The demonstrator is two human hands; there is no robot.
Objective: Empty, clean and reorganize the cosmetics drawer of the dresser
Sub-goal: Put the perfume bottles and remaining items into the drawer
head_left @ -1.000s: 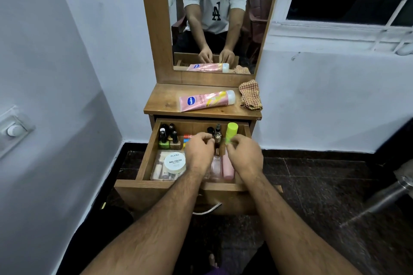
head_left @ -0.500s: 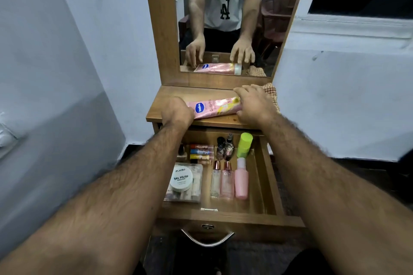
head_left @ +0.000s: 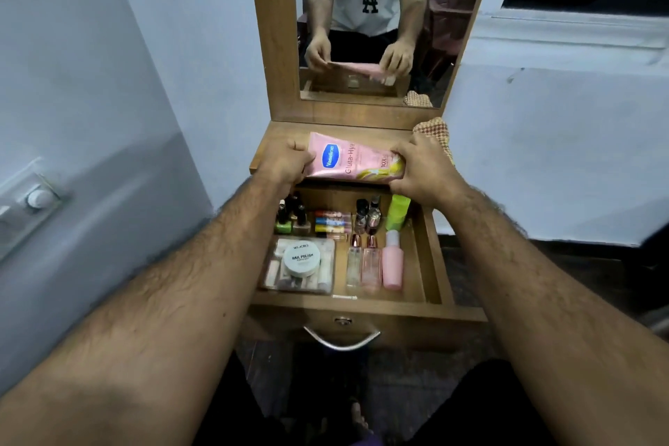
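Note:
A pink lotion tube [head_left: 356, 159] is lifted over the dresser top's front edge. My left hand [head_left: 286, 165] grips its flat end and my right hand [head_left: 421, 170] grips its cap end. Below them the wooden drawer [head_left: 430, 264] stands pulled out. Inside it lie nail polish bottles [head_left: 291, 219], coloured lip balms [head_left: 331, 223], a clear box [head_left: 275, 272] with a white nail polish remover tub [head_left: 301, 259] on it, two clear perfume bottles [head_left: 362, 264], a pink bottle [head_left: 392, 264], a green bottle [head_left: 398, 217] and two small dark bottles [head_left: 367, 215].
A checked cloth [head_left: 434, 130] lies at the right rear of the dresser top [head_left: 286, 134], behind my right hand. The mirror [head_left: 373, 22] rises behind it. A wall with a switch [head_left: 36, 197] is close on the left. The drawer's metal handle [head_left: 342, 340] faces me.
Both hands left the drawer, reached up to the lotion tube on the dresser top, gripped its two ends and lifted it toward the front edge. The camera moved closer.

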